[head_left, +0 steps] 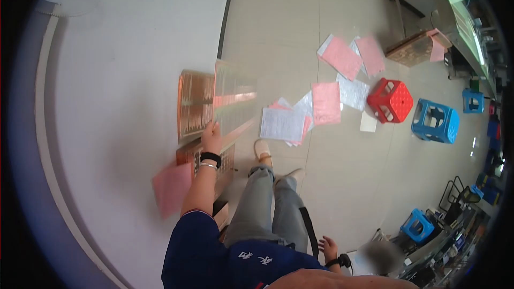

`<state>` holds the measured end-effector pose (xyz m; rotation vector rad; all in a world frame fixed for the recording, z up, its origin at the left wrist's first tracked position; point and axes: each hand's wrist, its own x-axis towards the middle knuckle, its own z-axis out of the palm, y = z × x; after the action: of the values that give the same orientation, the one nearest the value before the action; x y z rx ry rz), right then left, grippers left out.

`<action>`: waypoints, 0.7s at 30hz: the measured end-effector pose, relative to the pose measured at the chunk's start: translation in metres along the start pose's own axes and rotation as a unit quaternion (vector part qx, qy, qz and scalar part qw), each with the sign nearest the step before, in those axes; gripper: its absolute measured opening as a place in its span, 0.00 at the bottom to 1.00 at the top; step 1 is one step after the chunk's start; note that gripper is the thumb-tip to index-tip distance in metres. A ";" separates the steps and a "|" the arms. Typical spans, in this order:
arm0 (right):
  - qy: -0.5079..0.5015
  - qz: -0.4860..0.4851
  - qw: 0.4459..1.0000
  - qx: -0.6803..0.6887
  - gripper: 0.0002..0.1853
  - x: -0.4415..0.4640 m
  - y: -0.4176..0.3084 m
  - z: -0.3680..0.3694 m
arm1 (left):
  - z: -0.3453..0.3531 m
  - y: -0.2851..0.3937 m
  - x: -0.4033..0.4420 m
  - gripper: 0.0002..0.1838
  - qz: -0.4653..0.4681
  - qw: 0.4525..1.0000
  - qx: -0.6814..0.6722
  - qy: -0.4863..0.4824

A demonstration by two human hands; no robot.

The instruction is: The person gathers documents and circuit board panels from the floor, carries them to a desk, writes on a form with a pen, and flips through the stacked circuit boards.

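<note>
One copper-toned panel (234,96) is by the wall (128,75), its near edge pinched in the left hand (211,138), beside a second panel (195,106) leaning there; from here I read the step as handling that panel at the stack. I see the right hand (329,248) low by the hip, fingers loosely spread, nothing visible in it. My call: next move needs a firm pinch and clearance from the neighbour, since blur on the far edge means I can't tell if they touch.
</note>
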<state>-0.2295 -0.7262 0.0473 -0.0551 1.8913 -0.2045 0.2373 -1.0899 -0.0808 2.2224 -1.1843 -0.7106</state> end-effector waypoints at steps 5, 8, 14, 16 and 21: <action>0.005 0.044 0.999 -0.015 0.16 0.005 0.001 -0.002 | -0.010 -0.027 0.035 0.11 -0.018 1.000 0.014 0.016; -0.013 0.045 0.999 0.008 0.16 0.022 0.023 -0.007 | -0.013 -0.036 0.053 0.11 -0.032 0.998 0.053 0.010; -0.022 0.029 0.999 -0.019 0.16 0.031 0.020 0.015 | -0.009 -0.067 0.081 0.11 -0.061 0.997 0.049 -0.014; -0.025 0.014 0.999 -0.025 0.15 0.023 0.009 0.019 | 0.000 -0.086 0.088 0.11 -0.081 0.995 0.060 -0.014; 0.018 0.029 0.998 -0.044 0.15 0.005 -0.031 0.025 | -0.005 -0.102 0.093 0.10 -0.136 0.989 0.052 0.027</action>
<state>-0.2097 -0.7600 0.0403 -0.0570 1.9351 -0.0830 0.3442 -1.1188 -0.1626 2.5037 -0.9206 -0.7014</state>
